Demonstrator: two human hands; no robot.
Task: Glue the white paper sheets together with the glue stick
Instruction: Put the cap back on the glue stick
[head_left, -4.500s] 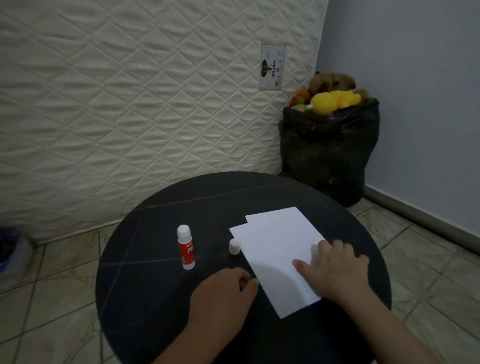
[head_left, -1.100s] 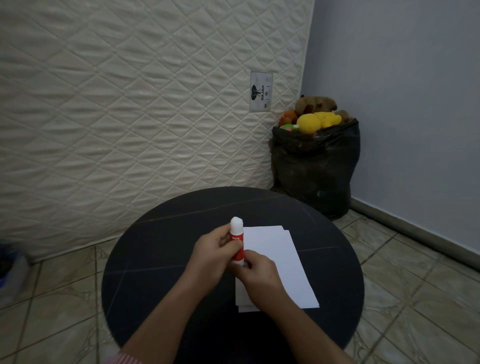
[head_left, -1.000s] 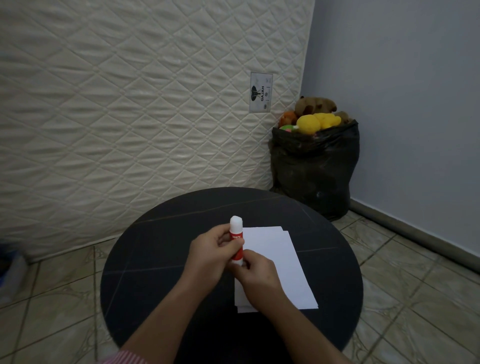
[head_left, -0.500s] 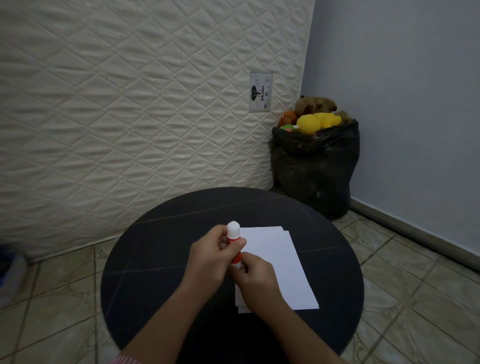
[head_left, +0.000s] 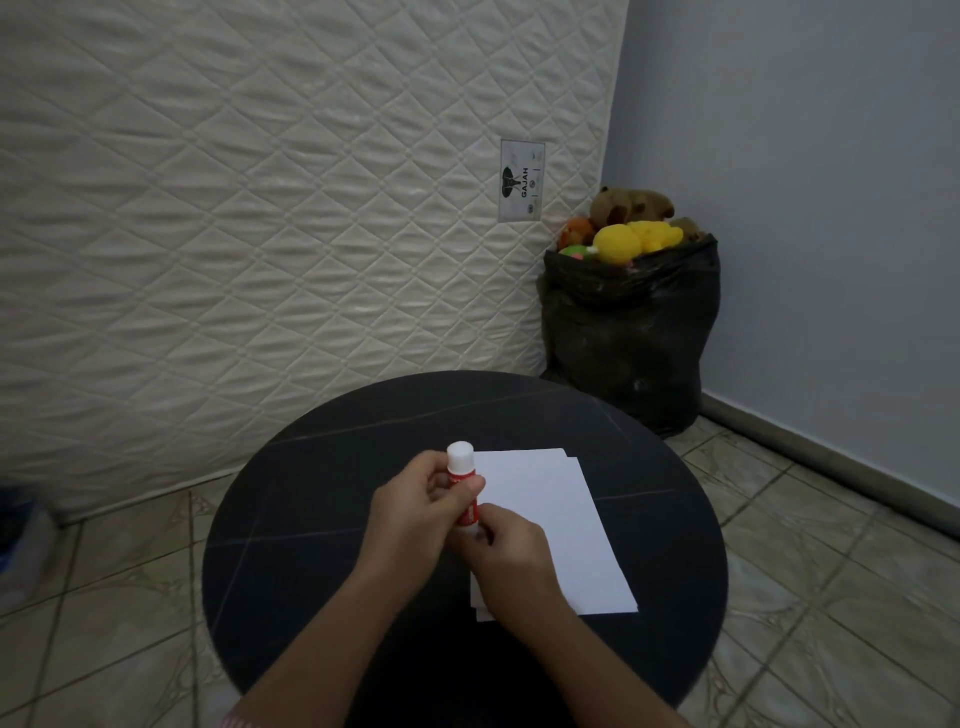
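Note:
A red glue stick (head_left: 462, 470) with a white cap stands upright between both my hands, above the round black table (head_left: 311, 519). My left hand (head_left: 415, 519) wraps its red body. My right hand (head_left: 506, 551) pinches the bottom end from below. Two white paper sheets (head_left: 550, 525) lie stacked on the table just right of my hands, the lower one showing at the edges. My right hand covers the sheets' near left corner.
A quilted white mattress (head_left: 260, 208) leans upright behind the table. A black bag (head_left: 628, 338) stuffed with plush toys stands in the corner at the right. Tiled floor (head_left: 831, 597) surrounds the table.
Since 4.5 s ago the glue stick has left the table and the loose white cap is no longer lying there. Over the last second the stick has tipped slightly left in my hands.

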